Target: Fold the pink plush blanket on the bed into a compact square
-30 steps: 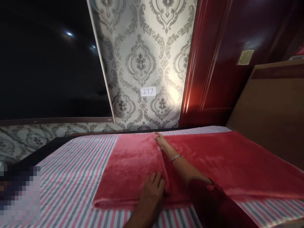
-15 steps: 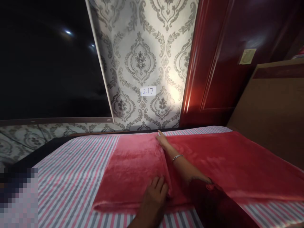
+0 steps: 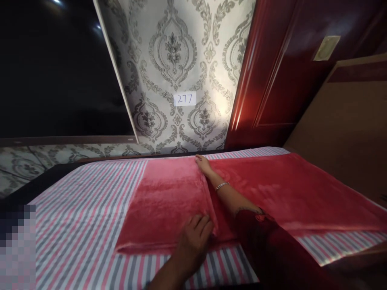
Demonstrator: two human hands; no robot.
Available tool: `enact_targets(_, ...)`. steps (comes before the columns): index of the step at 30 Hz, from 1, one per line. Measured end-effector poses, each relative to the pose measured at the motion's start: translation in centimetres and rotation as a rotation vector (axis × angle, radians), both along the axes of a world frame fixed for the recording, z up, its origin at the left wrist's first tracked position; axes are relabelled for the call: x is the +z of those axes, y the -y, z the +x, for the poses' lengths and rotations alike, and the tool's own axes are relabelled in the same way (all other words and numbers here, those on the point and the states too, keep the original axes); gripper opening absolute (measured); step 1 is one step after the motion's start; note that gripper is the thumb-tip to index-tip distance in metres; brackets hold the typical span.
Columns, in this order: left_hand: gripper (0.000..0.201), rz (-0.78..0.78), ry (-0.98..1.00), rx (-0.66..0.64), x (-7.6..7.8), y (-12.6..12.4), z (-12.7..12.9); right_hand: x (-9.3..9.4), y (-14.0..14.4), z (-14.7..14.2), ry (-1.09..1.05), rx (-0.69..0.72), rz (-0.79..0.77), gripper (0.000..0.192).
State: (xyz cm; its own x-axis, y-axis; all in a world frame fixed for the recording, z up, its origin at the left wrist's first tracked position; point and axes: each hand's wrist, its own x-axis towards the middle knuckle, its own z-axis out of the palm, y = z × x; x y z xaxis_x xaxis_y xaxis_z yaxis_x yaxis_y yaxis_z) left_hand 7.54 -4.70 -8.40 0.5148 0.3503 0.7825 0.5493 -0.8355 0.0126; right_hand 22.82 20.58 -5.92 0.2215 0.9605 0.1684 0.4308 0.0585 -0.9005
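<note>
Head view looks down on two bare hands working a red blanket (image 3: 272, 193) on a bed (image 3: 81, 209); the left hand (image 3: 193, 241) comes up from the bottom edge, wrist low, palm down on the near part of the blanket, its fingers (image 3: 201, 223) spread flat and slightly curled against a raised fold line, so this grip is apart and pressing rather than clamped on the cloth; the right arm stretches forward across the blanket in a dark red sleeve (image 3: 272, 241), forearm lying along the fold, a thin bangle (image 3: 222, 185) at the wrist; the right hand (image 3: 204, 165) lies at the far edge of the blanket, near the wall, fingers extended and together, flat on the cloth; whether its grip pinches any fabric beneath cannot be told from here; the blanket is plush, with a soft sheen, spread across the middle and right of the bed; its left part is folded over into a neat rectangular panel (image 3: 163, 205) with a rounded near edge, and the fold line runs from one hand to the other; a striped sheet (image 3: 75, 233) in pink, grey and white lies under it; patterned wallpaper (image 3: 169, 60) carries a small label (image 3: 184, 98) reading 277.
</note>
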Motion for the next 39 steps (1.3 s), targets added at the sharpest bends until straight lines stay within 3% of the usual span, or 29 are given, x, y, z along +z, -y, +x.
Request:
enact_targets(14,0.026,-0.043,-0.097,0.031,0.2,0.4,0.4,-0.2,1.0,-0.2,0.156,-0.074,-0.001,0.046)
enact_targets(21,0.028,-0.036,-0.072,0.014,-0.3,0.3,0.6,2.1,2.2,-0.7,0.309,-0.026,-0.016,0.053)
enact_targets(23,0.027,-0.051,-0.072,0.016,-0.3,0.4,0.7,2.7,3.3,-1.1,0.391,0.009,0.034,0.063)
enact_targets(26,0.022,-0.097,-0.115,0.038,-0.4,0.5,0.7,2.4,5.4,-1.5,0.675,0.155,0.059,0.067)
enact_targets(28,0.02,-0.108,-0.144,0.044,-0.5,0.6,0.7,1.6,6.6,-1.6,0.849,0.258,-0.021,0.065)
enact_targets(32,0.02,-0.132,-0.176,0.05,-0.8,0.7,0.9,0.6,7.4,-1.4,0.921,0.317,-0.148,0.065)
enact_targets(35,0.02,-0.2,-0.186,0.029,0.1,1.2,0.7,1.2,7.1,-1.5,0.928,0.321,-0.188,0.063)
enact_targets(39,0.031,-0.235,-0.145,-0.002,2.9,2.6,-1.7,2.7,8.6,-2.1,0.938,0.311,-0.18,0.065)
